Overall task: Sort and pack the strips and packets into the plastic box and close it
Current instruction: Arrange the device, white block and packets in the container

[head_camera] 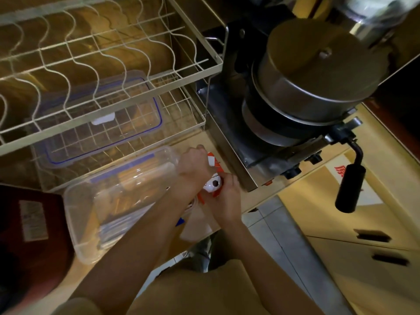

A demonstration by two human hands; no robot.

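Note:
A clear plastic box [95, 214] stands open on the wooden counter, with strips lying in its bottom. Its blue-rimmed lid [145, 123] lies behind it under the wire rack. Just right of the box, my left hand [193, 165] and my right hand [225, 198] both grip red-and-white packets [213, 185]. One packet shows a dark round spot on a white patch. More pale packets [195, 223] lie on the counter under my forearms, partly hidden.
A cream wire dish rack [91, 71] overhangs the back of the counter. A steel machine with a round pot [313, 71] and a black handle [350, 189] stands to the right. A dark red object [34, 223] sits at left. Cardboard boxes [363, 246] stand on the floor.

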